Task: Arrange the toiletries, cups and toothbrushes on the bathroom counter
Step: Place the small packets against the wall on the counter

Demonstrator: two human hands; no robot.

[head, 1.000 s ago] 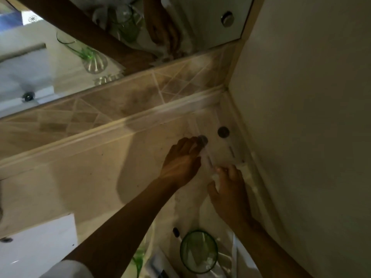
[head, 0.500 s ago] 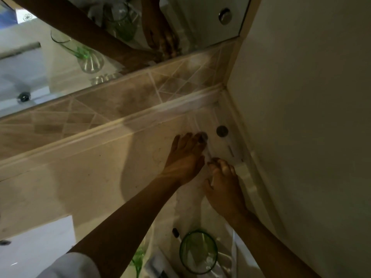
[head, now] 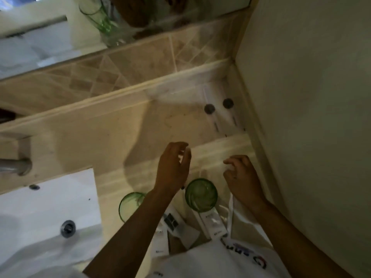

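Two clear toiletry bottles with dark caps [head: 209,108] [head: 227,103] lie side by side in the far right corner of the beige counter [head: 100,137]. One green glass cup [head: 201,194] stands between my wrists, and a second green cup [head: 129,205] shows partly behind my left forearm. White toothbrush packets [head: 213,220] [head: 170,219] lie at the counter's near edge. My left hand [head: 173,167] and my right hand [head: 243,177] hover above the counter near the cups, fingers loosely curled and apart, with nothing in them.
A white sink [head: 50,207] with a metal drain [head: 68,228] fills the lower left, and a faucet base [head: 17,166] stands at the left edge. A mirror [head: 50,37] above the tiled backsplash reflects a green cup. A plain wall [head: 311,97] closes the right side.
Both hands have let go of the bottles in the corner and drawn back toward the near edge. The view has pulled back, showing more of the sink and both cups.
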